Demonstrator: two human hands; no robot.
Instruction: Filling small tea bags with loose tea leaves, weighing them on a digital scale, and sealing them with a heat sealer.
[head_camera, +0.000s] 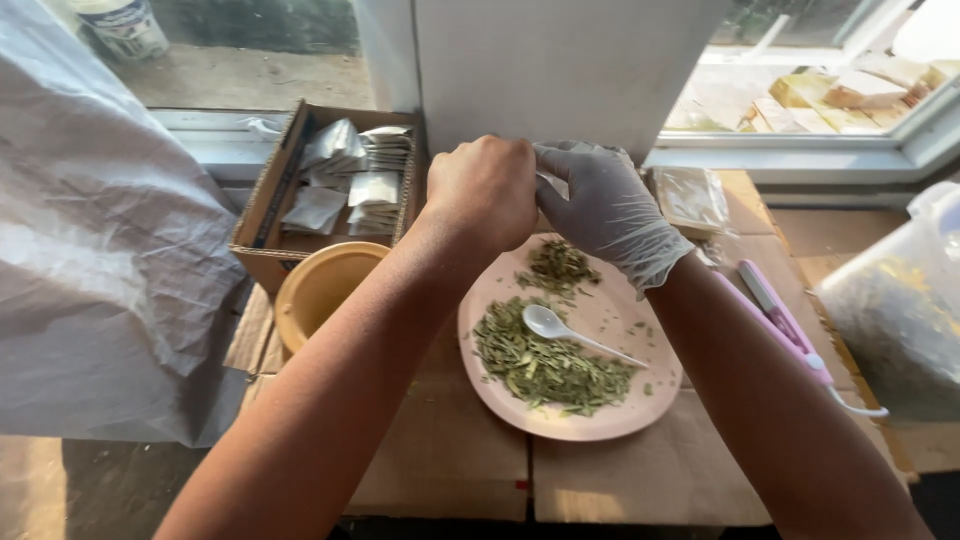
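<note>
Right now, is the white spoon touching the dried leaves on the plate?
Touching. The head view shows the spoon lying with its bowl on the dried leaves on the pink plate.

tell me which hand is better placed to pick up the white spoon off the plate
Probably the right hand, the gloved one: the white spoon on the pink plate has its handle pointing right, under that forearm. The bare left hand sits further left.

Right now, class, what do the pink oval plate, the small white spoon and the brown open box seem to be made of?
Pink oval plate: probably plastic or melamine, smooth with a matte sheen. Small white spoon: likely plastic, thin, glossy, uniformly white. Brown open box: corrugated cardboard, fluted edges showing, dull finish.
</note>
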